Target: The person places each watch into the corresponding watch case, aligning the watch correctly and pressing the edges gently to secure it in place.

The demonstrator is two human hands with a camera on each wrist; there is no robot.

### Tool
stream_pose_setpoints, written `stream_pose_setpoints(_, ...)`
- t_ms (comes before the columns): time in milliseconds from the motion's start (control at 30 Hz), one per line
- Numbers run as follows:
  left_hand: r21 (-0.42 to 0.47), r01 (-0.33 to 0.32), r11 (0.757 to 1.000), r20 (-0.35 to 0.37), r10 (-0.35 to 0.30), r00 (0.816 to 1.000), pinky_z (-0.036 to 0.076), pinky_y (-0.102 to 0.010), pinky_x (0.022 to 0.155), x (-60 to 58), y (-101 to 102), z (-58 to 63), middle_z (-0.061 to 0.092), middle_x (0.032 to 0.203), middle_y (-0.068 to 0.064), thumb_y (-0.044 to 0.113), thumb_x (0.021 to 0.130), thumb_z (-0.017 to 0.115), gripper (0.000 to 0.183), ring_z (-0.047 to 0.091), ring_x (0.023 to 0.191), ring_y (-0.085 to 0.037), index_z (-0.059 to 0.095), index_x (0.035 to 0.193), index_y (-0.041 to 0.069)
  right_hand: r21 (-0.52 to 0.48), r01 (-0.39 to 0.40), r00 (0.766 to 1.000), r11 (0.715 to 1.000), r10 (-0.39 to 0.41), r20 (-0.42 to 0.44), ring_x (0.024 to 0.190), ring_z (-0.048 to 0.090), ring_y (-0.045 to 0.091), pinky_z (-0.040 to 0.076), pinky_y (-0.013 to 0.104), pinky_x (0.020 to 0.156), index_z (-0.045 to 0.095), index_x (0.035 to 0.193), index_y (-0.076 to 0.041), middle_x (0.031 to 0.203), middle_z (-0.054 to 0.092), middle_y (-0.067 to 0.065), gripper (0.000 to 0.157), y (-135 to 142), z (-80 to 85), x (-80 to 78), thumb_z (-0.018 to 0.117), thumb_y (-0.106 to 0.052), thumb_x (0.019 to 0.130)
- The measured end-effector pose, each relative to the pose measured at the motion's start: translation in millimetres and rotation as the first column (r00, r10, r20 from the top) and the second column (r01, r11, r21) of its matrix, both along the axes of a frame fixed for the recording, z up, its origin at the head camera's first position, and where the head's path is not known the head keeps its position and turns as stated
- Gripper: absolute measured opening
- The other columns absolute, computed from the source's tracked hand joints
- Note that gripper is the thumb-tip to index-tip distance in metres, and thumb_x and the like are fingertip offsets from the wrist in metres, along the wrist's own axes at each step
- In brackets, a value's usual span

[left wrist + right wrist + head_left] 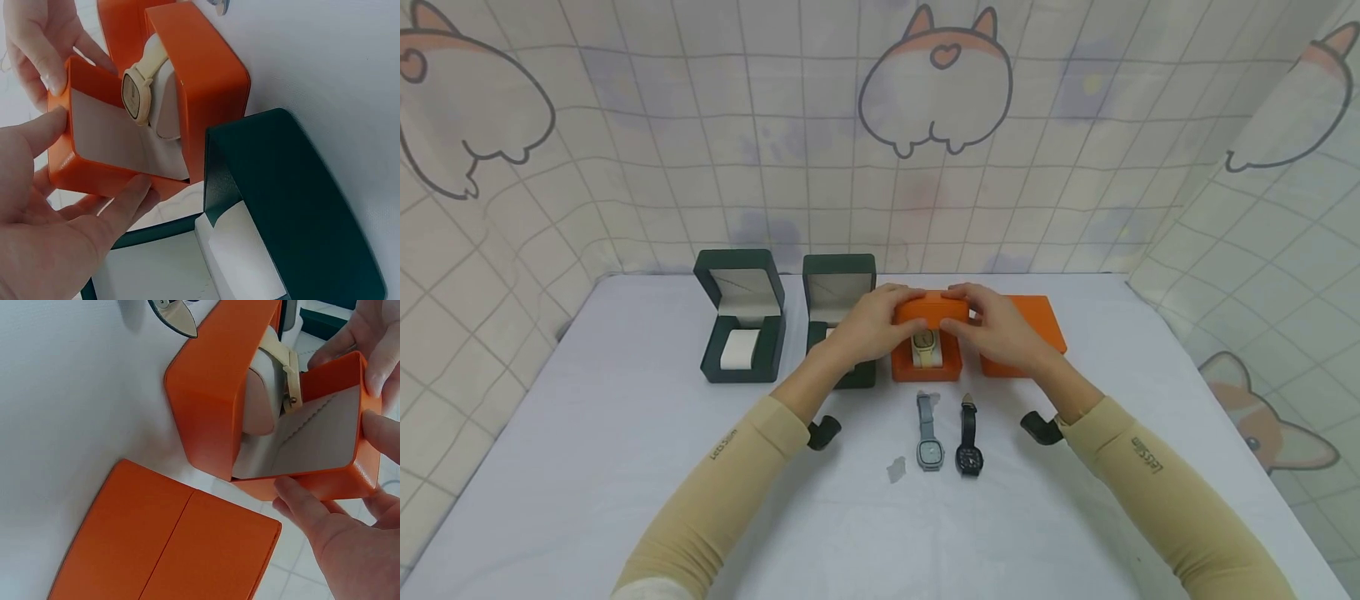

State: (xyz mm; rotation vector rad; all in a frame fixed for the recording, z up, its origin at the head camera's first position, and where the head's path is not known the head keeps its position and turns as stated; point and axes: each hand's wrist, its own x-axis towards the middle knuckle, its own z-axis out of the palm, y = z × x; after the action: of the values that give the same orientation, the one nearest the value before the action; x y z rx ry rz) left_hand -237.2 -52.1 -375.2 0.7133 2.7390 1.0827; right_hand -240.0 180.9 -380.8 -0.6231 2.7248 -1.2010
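Observation:
Both hands are at the lid of an orange watch box (927,372). From the left side my left hand (880,323) grips the lid (103,178), thumb on its front edge and fingers along its side. My right hand (996,327) grips the lid's other side the same way. The lid stands partly raised over the base. Inside, a cream-strapped watch (139,94) sits round a white cushion (936,357). On the table in front lie a grey-blue watch (929,452) and a black watch (969,458).
Two dark green watch boxes stand raised-lidded to the left: one (769,358) at the far left, another (862,375) beside the orange box. A flat-looking orange box (1028,317) lies on the right. A small grey scrap (897,469) is on the white tabletop (700,467).

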Motion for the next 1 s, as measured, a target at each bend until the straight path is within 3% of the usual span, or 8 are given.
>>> stream_pose_setpoints(200, 0.015, 0.004, 1.0, 0.004, -0.004, 1.0, 0.045, -0.042, 0.11, -0.8, -0.3, -1.1, 0.052, 0.148, -0.01, 0.033, 0.102, 0.067, 0.056, 0.053, 0.127, -0.026, 0.051, 0.151, 0.012, 0.004, 0.004, 1.0, 1.0, -0.004, 0.023, 0.138, 0.047, 0.04, 0.042, 0.056, 0.11, 0.055, 0.142, -0.011, 0.153, 0.048, 0.012, 0.048, 2.2, -2.4, -0.5, 0.07, -0.03, 0.1)
stream_pose_setpoints(767, 0.043, -0.004, 0.999, 0.031, 0.003, 1.0, 0.044, -0.044, 0.111, -1.9, -2.4, -6.4, 0.049, 0.148, -0.01, 0.033, 0.101, 0.069, 0.054, 0.05, 0.125, -0.026, 0.054, 0.148, 0.013, 0.011, -0.013, 1.0, 1.0, 0.013, -0.007, 0.127, 0.053, 0.032, 0.046, 0.056, 0.106, 0.056, 0.141, -0.011, 0.148, 0.053, 0.01, 0.051, 2.2, -5.7, -1.3, 0.075, -0.028, 0.097)
stream_pose_setpoints(1000, 0.043, 0.01, 0.999, 0.019, -0.011, 1.0, 0.044, -0.044, 0.11, 0.0, -3.0, -6.8, 0.046, 0.148, -0.012, 0.032, 0.1, 0.07, 0.053, 0.05, 0.125, -0.027, 0.055, 0.148, 0.014, 0.002, -0.013, 0.999, 1.0, 0.013, -0.043, 0.134, 0.05, 0.032, 0.044, 0.056, 0.108, 0.057, 0.141, -0.008, 0.152, 0.049, 0.01, 0.052, 3.0, -9.4, 1.4, 0.076, -0.026, 0.096)
